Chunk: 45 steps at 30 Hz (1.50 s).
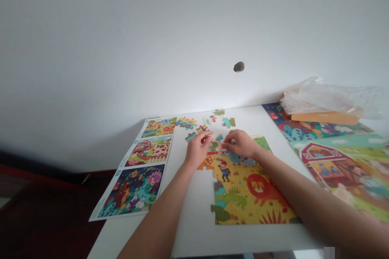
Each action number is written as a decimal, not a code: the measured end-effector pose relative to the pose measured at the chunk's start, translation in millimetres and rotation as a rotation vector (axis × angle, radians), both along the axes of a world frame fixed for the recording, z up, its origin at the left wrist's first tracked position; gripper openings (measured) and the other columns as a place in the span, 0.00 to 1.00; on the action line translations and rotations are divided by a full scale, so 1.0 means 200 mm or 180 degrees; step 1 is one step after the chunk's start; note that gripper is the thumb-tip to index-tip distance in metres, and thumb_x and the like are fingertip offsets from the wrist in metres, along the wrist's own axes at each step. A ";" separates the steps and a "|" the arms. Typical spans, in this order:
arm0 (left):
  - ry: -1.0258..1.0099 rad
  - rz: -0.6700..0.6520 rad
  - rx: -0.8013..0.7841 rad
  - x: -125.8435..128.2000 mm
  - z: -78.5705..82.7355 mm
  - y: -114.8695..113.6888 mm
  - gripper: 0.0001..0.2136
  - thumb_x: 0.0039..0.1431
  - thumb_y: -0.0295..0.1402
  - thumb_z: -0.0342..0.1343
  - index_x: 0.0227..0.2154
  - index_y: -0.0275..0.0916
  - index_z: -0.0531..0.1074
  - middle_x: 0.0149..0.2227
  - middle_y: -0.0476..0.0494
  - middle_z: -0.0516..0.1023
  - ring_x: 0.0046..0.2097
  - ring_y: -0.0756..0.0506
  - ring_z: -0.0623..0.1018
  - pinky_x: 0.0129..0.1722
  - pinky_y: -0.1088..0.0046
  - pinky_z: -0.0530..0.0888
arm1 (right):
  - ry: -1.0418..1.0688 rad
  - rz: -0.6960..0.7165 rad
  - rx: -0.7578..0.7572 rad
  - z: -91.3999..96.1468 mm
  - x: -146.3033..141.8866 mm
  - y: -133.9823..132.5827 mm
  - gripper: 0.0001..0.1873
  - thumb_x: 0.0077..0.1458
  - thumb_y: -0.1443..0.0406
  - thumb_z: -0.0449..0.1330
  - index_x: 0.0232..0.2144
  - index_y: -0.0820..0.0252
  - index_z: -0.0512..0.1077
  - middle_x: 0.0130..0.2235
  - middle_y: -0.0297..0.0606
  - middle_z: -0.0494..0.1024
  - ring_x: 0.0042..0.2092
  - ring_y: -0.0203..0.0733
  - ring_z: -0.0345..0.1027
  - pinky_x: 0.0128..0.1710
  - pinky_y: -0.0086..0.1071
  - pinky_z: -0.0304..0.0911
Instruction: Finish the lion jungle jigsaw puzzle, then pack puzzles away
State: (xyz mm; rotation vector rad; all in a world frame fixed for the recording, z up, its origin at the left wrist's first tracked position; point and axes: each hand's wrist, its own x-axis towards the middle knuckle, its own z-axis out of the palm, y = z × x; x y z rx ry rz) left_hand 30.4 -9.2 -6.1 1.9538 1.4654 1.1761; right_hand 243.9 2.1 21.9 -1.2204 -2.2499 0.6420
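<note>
The puzzle piece [214,146] lies at three o'clock from my left hand [198,147], at nine from my right hand [240,144], both about equally near; my hands stand apart; whether they grip it, I cannot tell.

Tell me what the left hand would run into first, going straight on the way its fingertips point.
Most likely the loose puzzle piece between the hands, with the right hand just beyond the left hand's path; depth there is hard to judge.
</note>
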 end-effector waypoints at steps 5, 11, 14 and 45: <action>0.0659 -0.0080 0.0332 0.01 -0.05 0.04 0.10 0.64 0.33 0.53 0.42 0.42 0.79 0.41 0.45 0.81 0.43 0.44 0.77 0.48 0.65 0.72 | -0.0118 -0.0469 0.0514 -0.08 0.02 0.03 0.14 0.56 0.62 0.55 0.22 0.60 0.75 0.27 0.39 0.76 0.32 0.39 0.67 0.37 0.31 0.58; 0.1305 -0.0339 0.0472 -0.01 0.00 0.01 0.13 0.57 0.40 0.62 0.44 0.47 0.79 0.45 0.45 0.78 0.49 0.40 0.73 0.54 0.58 0.68 | 0.0200 -0.1205 0.0226 -0.12 0.06 0.08 0.17 0.56 0.60 0.54 0.22 0.60 0.76 0.22 0.36 0.74 0.26 0.37 0.64 0.30 0.30 0.53; 0.1504 -0.0625 0.0428 -0.01 0.01 -0.01 0.11 0.57 0.39 0.61 0.43 0.49 0.80 0.48 0.47 0.77 0.51 0.40 0.71 0.54 0.57 0.67 | 0.0364 -0.1348 0.0100 -0.13 0.05 0.09 0.17 0.55 0.60 0.54 0.24 0.61 0.78 0.22 0.35 0.75 0.26 0.37 0.64 0.29 0.30 0.53; 0.1423 -0.1078 0.0201 -0.03 0.03 -0.02 0.15 0.58 0.29 0.58 0.46 0.51 0.79 0.55 0.45 0.72 0.57 0.39 0.70 0.59 0.54 0.65 | 0.0425 -0.1443 0.0036 -0.14 0.04 0.10 0.16 0.54 0.58 0.54 0.23 0.59 0.78 0.22 0.35 0.74 0.27 0.38 0.66 0.29 0.30 0.52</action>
